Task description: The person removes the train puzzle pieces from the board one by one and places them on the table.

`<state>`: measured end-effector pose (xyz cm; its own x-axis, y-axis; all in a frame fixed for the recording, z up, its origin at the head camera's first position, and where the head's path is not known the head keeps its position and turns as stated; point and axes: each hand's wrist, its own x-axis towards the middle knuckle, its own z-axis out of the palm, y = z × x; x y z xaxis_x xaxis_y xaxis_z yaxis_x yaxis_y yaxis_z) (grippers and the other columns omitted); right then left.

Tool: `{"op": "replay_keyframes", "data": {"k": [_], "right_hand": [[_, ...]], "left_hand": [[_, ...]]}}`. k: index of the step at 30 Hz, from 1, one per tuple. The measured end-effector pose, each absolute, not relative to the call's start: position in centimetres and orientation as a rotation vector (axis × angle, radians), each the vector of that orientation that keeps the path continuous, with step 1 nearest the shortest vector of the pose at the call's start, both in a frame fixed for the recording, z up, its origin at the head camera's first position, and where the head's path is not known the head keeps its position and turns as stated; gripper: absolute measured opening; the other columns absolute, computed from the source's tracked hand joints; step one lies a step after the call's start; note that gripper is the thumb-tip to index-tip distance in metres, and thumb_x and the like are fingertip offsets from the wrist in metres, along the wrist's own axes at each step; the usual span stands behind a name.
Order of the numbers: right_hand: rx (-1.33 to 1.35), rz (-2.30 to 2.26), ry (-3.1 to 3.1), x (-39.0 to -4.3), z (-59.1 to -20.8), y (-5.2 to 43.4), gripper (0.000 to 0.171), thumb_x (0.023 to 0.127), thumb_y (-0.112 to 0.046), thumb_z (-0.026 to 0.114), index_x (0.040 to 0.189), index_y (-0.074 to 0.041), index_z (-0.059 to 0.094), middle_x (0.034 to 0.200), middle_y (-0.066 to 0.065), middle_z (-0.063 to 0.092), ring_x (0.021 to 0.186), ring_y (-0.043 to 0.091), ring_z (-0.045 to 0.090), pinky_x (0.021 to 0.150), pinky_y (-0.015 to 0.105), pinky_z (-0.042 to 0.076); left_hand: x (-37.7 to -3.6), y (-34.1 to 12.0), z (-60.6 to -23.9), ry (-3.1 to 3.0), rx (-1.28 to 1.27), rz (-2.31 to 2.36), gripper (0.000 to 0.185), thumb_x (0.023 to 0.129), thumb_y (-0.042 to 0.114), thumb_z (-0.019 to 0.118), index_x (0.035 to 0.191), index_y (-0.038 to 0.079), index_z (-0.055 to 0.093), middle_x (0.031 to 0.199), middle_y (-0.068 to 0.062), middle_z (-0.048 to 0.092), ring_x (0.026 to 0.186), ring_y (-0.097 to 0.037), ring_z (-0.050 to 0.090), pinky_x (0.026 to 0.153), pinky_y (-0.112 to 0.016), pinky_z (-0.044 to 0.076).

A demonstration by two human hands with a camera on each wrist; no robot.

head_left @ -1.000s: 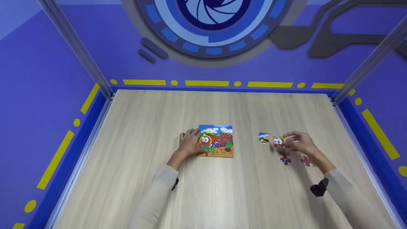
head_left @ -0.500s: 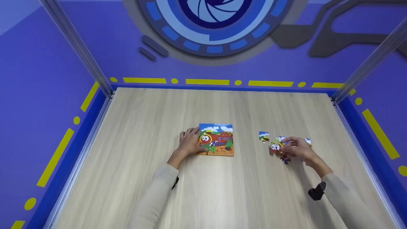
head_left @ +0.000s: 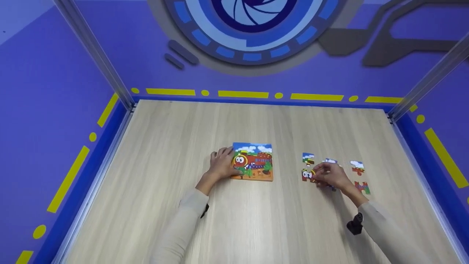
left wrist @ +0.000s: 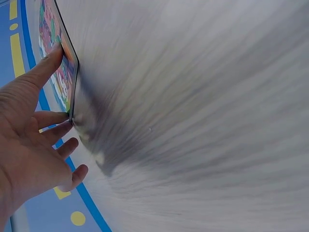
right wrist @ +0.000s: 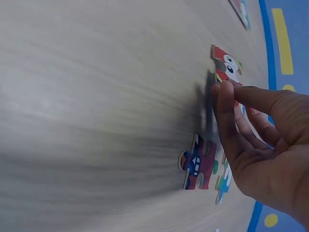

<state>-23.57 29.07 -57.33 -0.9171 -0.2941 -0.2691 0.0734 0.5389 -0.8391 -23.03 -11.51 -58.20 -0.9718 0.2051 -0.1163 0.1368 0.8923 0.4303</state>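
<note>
A square train picture [head_left: 254,159] lies flat on the table, its left edge held by my left hand [head_left: 221,165]. In the left wrist view the thumb [left wrist: 52,57] rests on its face and two fingertips touch its edge. My right hand [head_left: 331,176] pinches a jigsaw piece [head_left: 307,175] with the engine's eyes between thumb and fingers. That piece sits just below a sky-and-hill jigsaw piece [head_left: 308,157]; whether they interlock cannot be told. Beneath the right hand lies a dark red jigsaw piece [right wrist: 200,164], mostly hidden in the head view.
Right of the right hand lie a cloud piece [head_left: 357,165] and a red and green piece [head_left: 362,187]. Behind the hand shows another sky piece [head_left: 331,160]. Blue walls [head_left: 238,82] border the wooden table [head_left: 190,124] at the back and sides.
My right hand has moved left and a little nearer, bringing the eye piece below the sky-and-hill piece. The pieces on the right are uncovered. My left hand stays on the train picture.
</note>
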Motion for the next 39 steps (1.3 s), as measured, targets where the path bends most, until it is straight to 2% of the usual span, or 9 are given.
{"op": "replay_keyframes", "data": {"k": [5,11,16,26,30,34,39], "right_hand": [[-0.284,-1.229,2.573,-23.3,-57.7,28.5,0.021,0.085,-0.004,0.068,0.104,0.002,0.063,0.086,0.017,0.068,0.067,0.026,0.063,0.053,0.029,0.051],[-0.380,-1.146,2.689,-23.1,-58.3,28.5,0.019,0.083,-0.006,0.071,0.100,0.002,0.068,0.080,0.012,0.065,0.062,0.013,0.054,0.049,0.020,0.042],[-0.363,-1.150,2.687,-23.2,-58.2,28.4,0.019,0.086,-0.007,0.068,0.102,0.003,0.068,0.083,0.013,0.065,0.062,0.012,0.055,0.048,0.020,0.042],[-0.431,-1.275,2.575,-23.8,-57.8,25.2,0.019,0.088,-0.005,0.065,0.104,0.005,0.067,0.088,0.018,0.068,0.070,0.030,0.064,0.053,0.022,0.048],[-0.441,-1.270,2.567,-23.8,-58.0,22.2,0.020,0.087,-0.008,0.067,0.104,0.002,0.068,0.090,0.015,0.069,0.071,0.025,0.064,0.055,0.022,0.049],[-0.532,-1.255,2.600,-23.8,-58.3,19.0,0.023,0.085,-0.009,0.069,0.106,0.001,0.069,0.094,0.013,0.070,0.078,0.020,0.064,0.064,0.022,0.050],[-0.586,-1.219,2.646,-23.8,-59.2,15.5,0.036,0.080,-0.016,0.075,0.111,0.001,0.068,0.095,0.013,0.065,0.082,0.021,0.059,0.069,0.024,0.047]], "left_hand": [[-23.1,-11.5,-58.2,2.901,0.284,0.628,0.091,0.074,0.048,0.076,0.144,0.004,0.038,0.151,-0.011,0.034,0.137,-0.031,0.028,0.108,-0.057,0.018],[-23.2,-11.5,-58.1,2.895,0.320,0.639,0.089,0.074,0.047,0.077,0.143,0.003,0.040,0.150,-0.012,0.035,0.136,-0.032,0.028,0.106,-0.058,0.018],[-23.2,-11.7,-58.0,2.882,0.354,0.680,0.088,0.075,0.046,0.076,0.142,0.003,0.041,0.150,-0.014,0.034,0.136,-0.034,0.029,0.104,-0.060,0.019],[-23.0,-11.2,-58.2,2.862,0.283,0.743,0.089,0.078,0.052,0.070,0.145,0.003,0.036,0.151,-0.013,0.032,0.137,-0.032,0.026,0.107,-0.060,0.013],[-22.8,-10.2,-58.6,2.913,0.256,0.686,0.096,0.076,0.057,0.069,0.145,0.000,0.034,0.151,-0.015,0.031,0.137,-0.033,0.026,0.108,-0.061,0.011],[-22.7,-9.6,-58.6,2.948,0.212,0.619,0.100,0.073,0.057,0.073,0.145,-0.001,0.033,0.150,-0.014,0.030,0.138,-0.032,0.025,0.108,-0.061,0.011],[-22.8,-9.2,-58.3,2.950,0.170,0.554,0.100,0.073,0.055,0.074,0.144,-0.002,0.034,0.150,-0.015,0.030,0.138,-0.032,0.026,0.109,-0.059,0.013]]}}
